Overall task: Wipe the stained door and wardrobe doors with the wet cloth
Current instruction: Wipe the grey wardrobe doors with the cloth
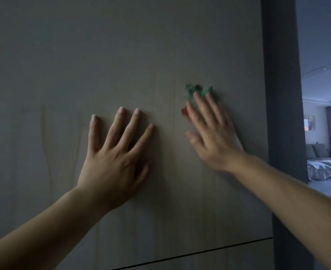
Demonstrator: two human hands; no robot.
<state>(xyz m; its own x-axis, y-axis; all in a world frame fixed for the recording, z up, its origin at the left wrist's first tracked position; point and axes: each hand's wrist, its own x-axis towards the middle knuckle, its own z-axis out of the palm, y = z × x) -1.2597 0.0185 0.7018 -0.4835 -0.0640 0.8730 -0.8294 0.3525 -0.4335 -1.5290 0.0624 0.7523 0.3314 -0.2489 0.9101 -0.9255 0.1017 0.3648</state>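
- Readable text, labels, brands, numbers or signs: none;
- door panel [121,55], above and around the fingers of the left hand [112,162]: bare wood grain with faint streaks only; no lettering;
- cloth [191,92], under the fingertips of the right hand [213,139]: green and red, motion-blurred; cannot tell whether it bears print;
- wall picture [309,123], well to the right of the right hand's fingers, in the far room: too small and blurred to read

One left hand [112,162], one right hand [213,137], one cloth [197,92], one door [121,55], one dark post [281,94].
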